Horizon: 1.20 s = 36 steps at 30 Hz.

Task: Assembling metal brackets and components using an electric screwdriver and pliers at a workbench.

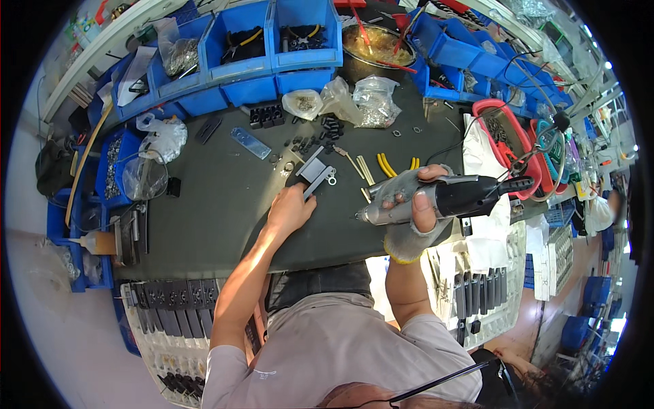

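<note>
My bare left hand (290, 210) is closed on the near end of a grey metal bracket (313, 169), which rests at the middle of the dark work mat (225, 225). A small ring (332, 180) juts from the bracket's right side. My right hand (417, 215), in a grey work glove with the fingertips bare, is wrapped round an electric screwdriver (470, 195). The screwdriver lies level, its tip pointing left toward the bracket but apart from it. Small black parts (330, 126) and a few loose rings (289, 165) lie just beyond the bracket.
Blue bins (238, 51) line the back. Clear bags of small parts (375, 102) and a metal bowl (378, 48) stand before them. Yellow-handled pliers (387, 165) lie behind the screwdriver. Pink baskets (504, 136) stand at right. Trays of black parts (174, 307) flank my body.
</note>
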Available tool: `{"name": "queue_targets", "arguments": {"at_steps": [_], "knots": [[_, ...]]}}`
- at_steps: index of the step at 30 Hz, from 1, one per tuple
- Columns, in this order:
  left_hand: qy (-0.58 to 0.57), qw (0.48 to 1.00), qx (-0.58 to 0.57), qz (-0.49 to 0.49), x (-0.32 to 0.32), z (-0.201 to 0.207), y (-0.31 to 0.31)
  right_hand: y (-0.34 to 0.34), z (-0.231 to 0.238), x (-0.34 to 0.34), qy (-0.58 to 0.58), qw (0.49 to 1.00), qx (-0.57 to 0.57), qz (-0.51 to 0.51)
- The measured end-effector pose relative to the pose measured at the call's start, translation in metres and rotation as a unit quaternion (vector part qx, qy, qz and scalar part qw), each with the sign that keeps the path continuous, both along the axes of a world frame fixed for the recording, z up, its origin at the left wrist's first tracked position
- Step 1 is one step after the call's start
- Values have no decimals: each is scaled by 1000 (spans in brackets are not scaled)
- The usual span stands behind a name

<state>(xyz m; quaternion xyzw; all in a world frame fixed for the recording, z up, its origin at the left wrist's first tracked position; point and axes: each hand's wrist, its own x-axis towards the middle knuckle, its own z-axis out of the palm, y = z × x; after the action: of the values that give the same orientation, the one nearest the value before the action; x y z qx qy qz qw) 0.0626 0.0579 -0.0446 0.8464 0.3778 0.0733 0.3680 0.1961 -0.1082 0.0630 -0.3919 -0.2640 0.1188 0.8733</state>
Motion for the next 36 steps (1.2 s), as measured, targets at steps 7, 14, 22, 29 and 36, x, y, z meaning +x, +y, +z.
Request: {"name": "queue_targets", "arguments": {"at_steps": [7,14,22,29,36], "knots": [[-138,978,-146,51,-29,-1,-26,5,4,-8,-25,997,36,57],[-385,631,-661,128,-47,47,-63,12,19,-31,-18,984,89,152],[-389,585,-700,131,-58,47,-67,14,20,-39,3,986,21,166],[-385,572,-717,105,-61,48,-67,13,17,-39,-13,985,16,173],[-379,575,-718,104,-61,49,-68,15,15,-39,-20,984,57,170]]}}
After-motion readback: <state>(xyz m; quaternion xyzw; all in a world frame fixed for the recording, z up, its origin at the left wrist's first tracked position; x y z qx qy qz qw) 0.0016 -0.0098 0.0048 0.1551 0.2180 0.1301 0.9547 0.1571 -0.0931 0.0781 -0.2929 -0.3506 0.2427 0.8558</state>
